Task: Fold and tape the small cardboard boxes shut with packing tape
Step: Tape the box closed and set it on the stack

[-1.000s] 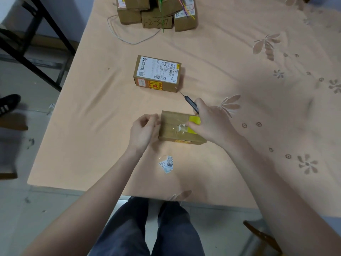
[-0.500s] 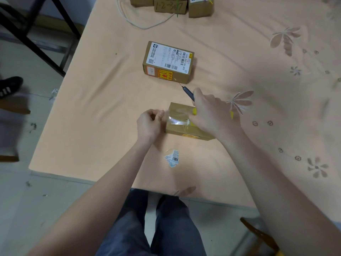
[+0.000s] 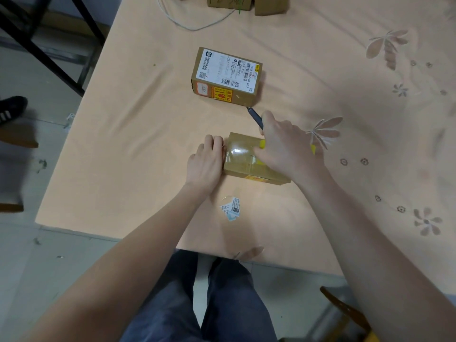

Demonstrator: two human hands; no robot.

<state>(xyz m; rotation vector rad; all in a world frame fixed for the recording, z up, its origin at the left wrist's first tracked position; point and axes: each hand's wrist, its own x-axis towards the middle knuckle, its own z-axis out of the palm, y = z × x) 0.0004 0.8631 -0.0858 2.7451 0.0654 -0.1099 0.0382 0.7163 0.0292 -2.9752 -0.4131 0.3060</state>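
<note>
Small cardboard box (image 3: 243, 161), lying flat near the front edge of the table (image 3: 118, 154), between the two hands. Clear tape (image 3: 238, 154) across its top shows a glossy glare. The left hand (image 3: 206, 164) has curled fingers pressed against the box's left end; whether it pinches tape cannot be told. The right hand (image 3: 287, 146) rests on the box top, gripping a dark pen-like tool (image 3: 254, 117) and a yellow item. The box appears light, stiff, sharp-edged, best steadied by its ends. A labelled box (image 3: 225, 77) stands beyond, apart.
</note>
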